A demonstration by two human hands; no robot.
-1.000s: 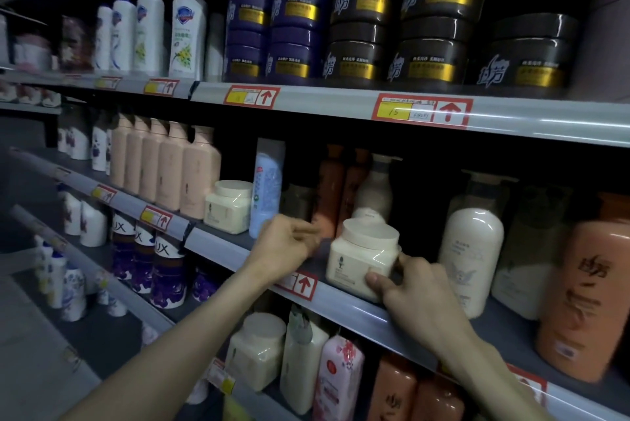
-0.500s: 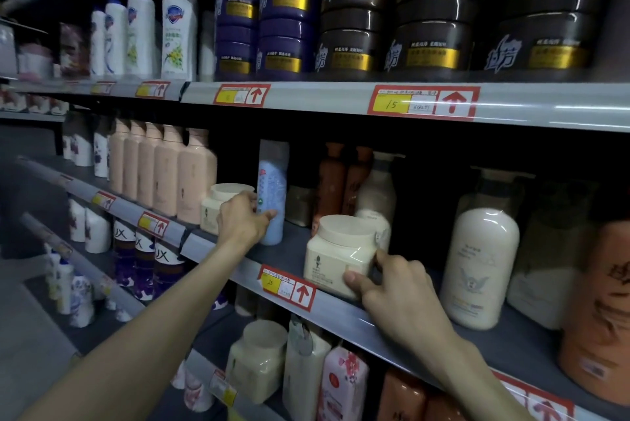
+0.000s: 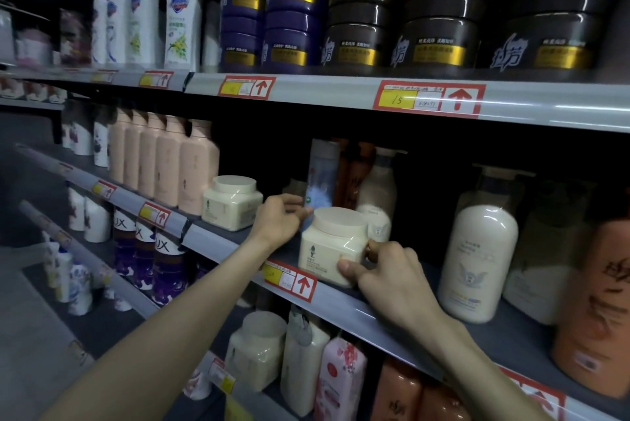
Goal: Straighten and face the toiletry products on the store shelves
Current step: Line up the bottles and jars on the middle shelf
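Note:
On the middle shelf [image 3: 341, 304] a cream square jar [image 3: 332, 245] with a round lid stands near the front edge. My right hand [image 3: 385, 270] grips its lower right corner, thumb on the front face. My left hand [image 3: 281, 219] holds the base of a tall pale-blue bottle [image 3: 322, 178] just behind and left of that jar. A second cream jar [image 3: 231, 202] sits further left on the same shelf, beside a row of peach bottles [image 3: 163, 161].
A white pump bottle [image 3: 477, 260] and an orange bottle [image 3: 600, 301] stand to the right. Dark and purple tubs [image 3: 402, 11] fill the top shelf, white bottles [image 3: 143, 22] to their left. More jars and bottles [image 3: 289, 362] crowd the lower shelf.
My left hand has moved right from the left cream jar to the pale-blue bottle, which now stands further right behind the front jar. My right hand stays on the front jar.

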